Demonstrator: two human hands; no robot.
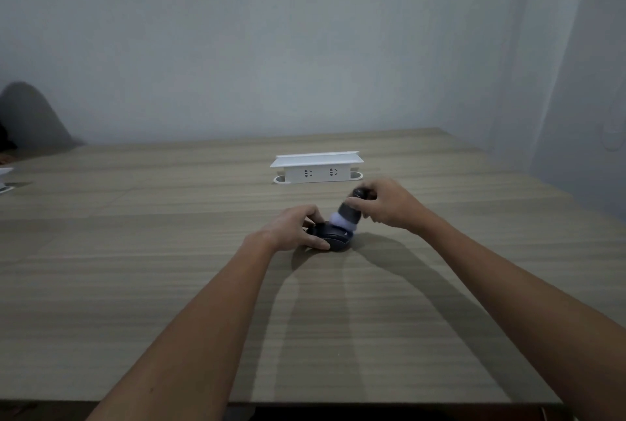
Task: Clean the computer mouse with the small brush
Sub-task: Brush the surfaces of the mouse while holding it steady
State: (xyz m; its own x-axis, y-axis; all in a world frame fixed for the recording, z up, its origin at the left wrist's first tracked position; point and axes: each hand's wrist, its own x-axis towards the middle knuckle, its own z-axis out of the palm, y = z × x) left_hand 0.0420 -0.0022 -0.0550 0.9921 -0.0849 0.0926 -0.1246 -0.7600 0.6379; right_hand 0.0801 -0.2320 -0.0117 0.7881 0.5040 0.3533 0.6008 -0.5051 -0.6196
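The tabletop (pixel 169 251) looks like wood-grain laminate, pale brown, streaked lengthwise, smooth and matt. The computer mouse (pixel 333 240) is dark plastic with a dull, slightly satin shell. The small brush (pixel 347 215) has a dark, matt plastic-looking body and a soft white tuft of bristles. The socket box (pixel 316 168) beyond is smooth white plastic. The wall (pixel 271 48) is plain, matt, painted.

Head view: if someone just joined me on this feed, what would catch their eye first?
Mid-table, the two hands meet over a dark computer mouse: the left hand steadies it on the wooden table while the right hand presses a small brush, white bristles down, onto its top. Just behind them a white socket box stands out against the wood.
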